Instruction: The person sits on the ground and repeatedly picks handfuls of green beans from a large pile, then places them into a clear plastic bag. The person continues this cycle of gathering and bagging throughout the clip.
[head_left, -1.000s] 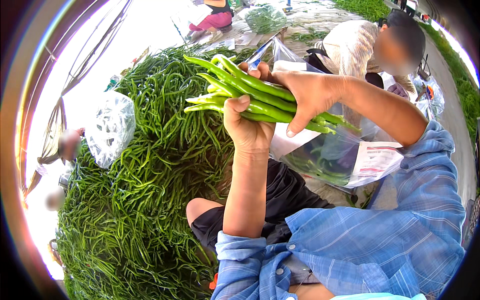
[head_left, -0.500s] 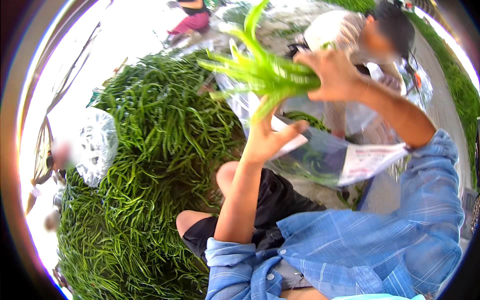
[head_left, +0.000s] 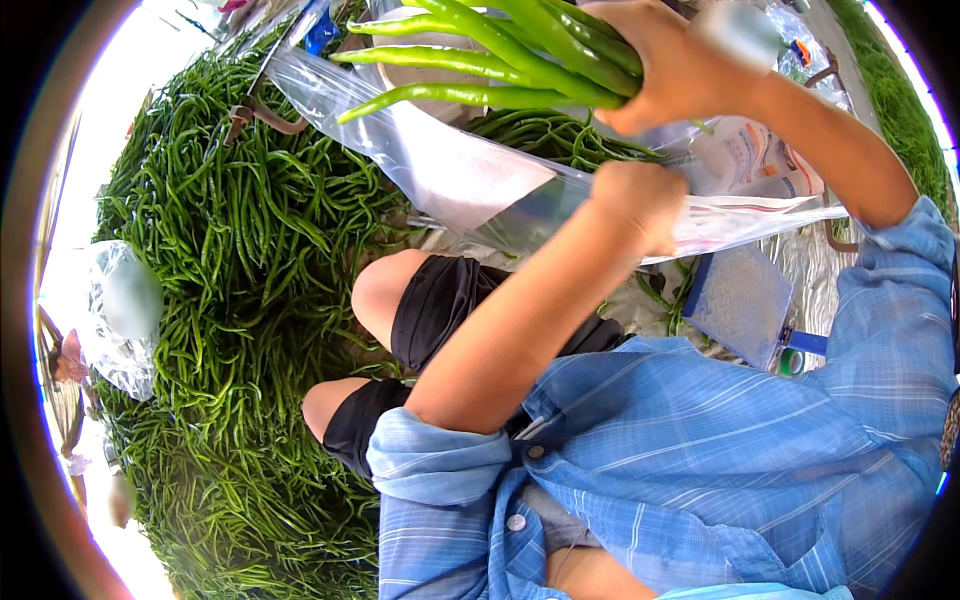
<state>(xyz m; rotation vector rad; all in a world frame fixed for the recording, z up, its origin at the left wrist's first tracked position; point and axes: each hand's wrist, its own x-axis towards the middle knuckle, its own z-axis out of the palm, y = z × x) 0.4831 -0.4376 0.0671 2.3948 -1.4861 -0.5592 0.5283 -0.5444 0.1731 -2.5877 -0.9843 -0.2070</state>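
Observation:
My right hand (head_left: 680,70) is closed around a bunch of long green chillies (head_left: 480,50), held at the top of the view with the tips pointing left, over a clear plastic bag (head_left: 450,170). Just below, my left hand (head_left: 640,205) is a fist pinching the bag's upper edge. More green chillies (head_left: 550,135) lie inside the bag. A big heap of green chillies (head_left: 230,300) covers the ground to my left.
My bare knees (head_left: 385,290) in black shorts sit between the heap and the bag. A second crumpled clear bag (head_left: 120,310) lies at the heap's left edge. A flat blue thing (head_left: 745,300) rests on the ground at right.
My left hand let go of the bunch and took hold of the bag's edge. My right hand alone lifted the bunch up and over the bag.

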